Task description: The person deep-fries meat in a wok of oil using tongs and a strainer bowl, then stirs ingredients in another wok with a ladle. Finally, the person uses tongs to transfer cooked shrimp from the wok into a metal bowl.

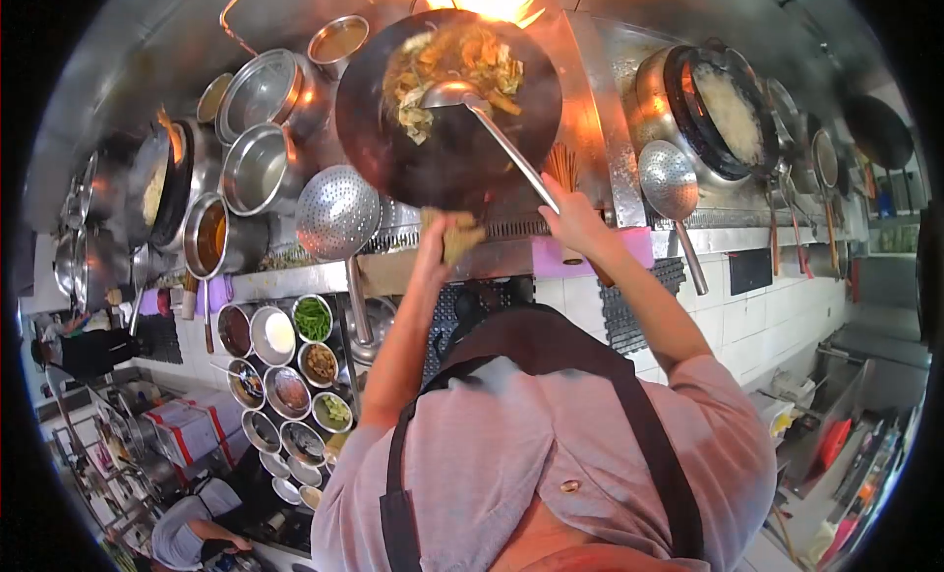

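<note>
A dark wok [433, 164] sits at the stove, its near side tipped toward me, with flames behind its far rim. Cooked food with yellowish, leafy pieces [477, 51] lies in its upper part. My left hand [433, 242] is closed on a tan cloth [460, 236] against the wok's near edge; whether a handle lies under the cloth is hidden. My right hand [578, 218] grips the long handle of a metal ladle [503, 144], whose bowl rests among the food.
Left of the wok are a perforated skimmer [337, 213], a steel pot [258, 169] and a sauce pot [206, 236]. Bowls of ingredients [314, 319] stand lower left. Another wok [728, 110] and a skimmer [669, 181] are right. A person [197, 528] is at lower left.
</note>
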### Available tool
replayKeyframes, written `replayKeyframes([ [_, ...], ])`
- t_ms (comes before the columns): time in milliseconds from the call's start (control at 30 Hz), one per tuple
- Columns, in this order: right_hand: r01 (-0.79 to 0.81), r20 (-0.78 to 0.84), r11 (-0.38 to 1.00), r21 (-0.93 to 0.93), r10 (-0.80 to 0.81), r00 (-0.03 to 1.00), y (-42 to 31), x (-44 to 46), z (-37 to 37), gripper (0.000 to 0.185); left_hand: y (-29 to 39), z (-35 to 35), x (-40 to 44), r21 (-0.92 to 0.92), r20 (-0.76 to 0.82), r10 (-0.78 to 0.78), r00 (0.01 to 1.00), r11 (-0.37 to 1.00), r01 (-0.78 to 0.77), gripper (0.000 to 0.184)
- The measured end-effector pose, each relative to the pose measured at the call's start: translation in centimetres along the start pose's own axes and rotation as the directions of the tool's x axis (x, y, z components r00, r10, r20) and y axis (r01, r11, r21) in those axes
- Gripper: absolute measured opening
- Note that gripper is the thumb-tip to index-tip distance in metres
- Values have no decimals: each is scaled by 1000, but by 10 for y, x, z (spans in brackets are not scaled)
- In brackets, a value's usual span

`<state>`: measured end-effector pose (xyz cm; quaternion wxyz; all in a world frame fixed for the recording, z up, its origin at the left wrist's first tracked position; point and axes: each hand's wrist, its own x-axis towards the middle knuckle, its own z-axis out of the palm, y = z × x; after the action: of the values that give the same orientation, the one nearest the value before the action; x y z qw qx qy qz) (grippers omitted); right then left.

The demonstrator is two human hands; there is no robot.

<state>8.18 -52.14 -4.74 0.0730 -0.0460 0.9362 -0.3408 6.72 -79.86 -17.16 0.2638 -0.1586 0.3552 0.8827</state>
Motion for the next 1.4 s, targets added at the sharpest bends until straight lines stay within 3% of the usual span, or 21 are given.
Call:
replayKeyframes([
  [67,48,-43,998,35,-46,998,-5,-7,-3,62,-30,-33,-30,10,-57,-44,997,999,44,40],
  [167,196,-157,976,91,-180,971,-1,-20,-1,58,-16,2,-56,42,-71,28,997,999,-25,40],
  [200,129,-78,983,131,-119,990,-6,-27,-9,57,2,25,-58,-24,-108,36,993,999,-38,40],
  [233,56,6,984,168,-58,998,-18,-38,-23,56,14,20,-32,-65,-90,-80,993,995,74,39],
  [300,-100,198,939,330,35,980,-19,-51,-40,53,45,50,-10,-68,-131,-51,990,997,42,26],
  [367,-203,352,923,327,80,933,-43,-59,-74,53,68,63,-1,-94,-79,-136,988,987,129,20],
  [433,-103,344,959,262,7,939,-46,-56,-80,52,75,72,3,-126,-82,-155,985,982,144,19],
  [533,170,156,985,33,-173,973,-25,-24,-47,52,64,62,19,-80,-84,-118,989,991,111,21],
  [600,70,130,997,25,-73,989,-24,-8,-25,54,37,44,10,-48,-16,-9,1000,999,8,24],
  [700,-65,65,994,-84,70,995,-15,6,-5,58,-17,2,-21,-29,-92,27,995,999,-30,30],
  [800,105,-65,992,73,-100,993,-15,-20,-18,58,-17,13,-45,-43,-97,27,995,999,-32,30],
  [833,22,14,999,37,-23,1000,-15,-29,-27,58,-15,22,-57,-56,-101,25,995,998,-31,30],
  [900,-102,182,978,183,68,981,-36,-47,-63,57,15,45,-34,-159,-146,-58,988,987,34,21],
  [933,-171,261,954,247,104,960,-44,-53,-77,56,28,52,-17,-43,-173,-51,984,998,45,39],
  [1033,-120,406,986,112,64,912,-46,-58,-100,54,64,73,12,-14,-120,-80,990,997,78,23],
  [1067,-20,342,996,89,-12,940,-45,-52,-95,54,66,68,24,-32,-102,-123,987,992,120,22],
  [1133,169,206,985,25,-170,964,-38,-39,-68,54,49,55,27,-6,-91,-38,995,999,38,23],
  [1233,50,77,992,-115,-41,996,-16,-10,-21,58,-2,14,17,-11,-45,22,999,1000,-23,29],
  [1300,43,41,999,-28,-42,998,-21,-13,-19,59,-30,-6,-15,37,-74,40,996,999,-37,35],
  [1367,154,-51,988,13,-153,987,-12,-23,-12,59,-19,19,-55,29,-87,61,994,998,-58,33],
  [1400,118,-13,991,64,-117,993,-12,-26,-18,57,-15,29,-67,17,-101,69,992,998,-68,32],
])
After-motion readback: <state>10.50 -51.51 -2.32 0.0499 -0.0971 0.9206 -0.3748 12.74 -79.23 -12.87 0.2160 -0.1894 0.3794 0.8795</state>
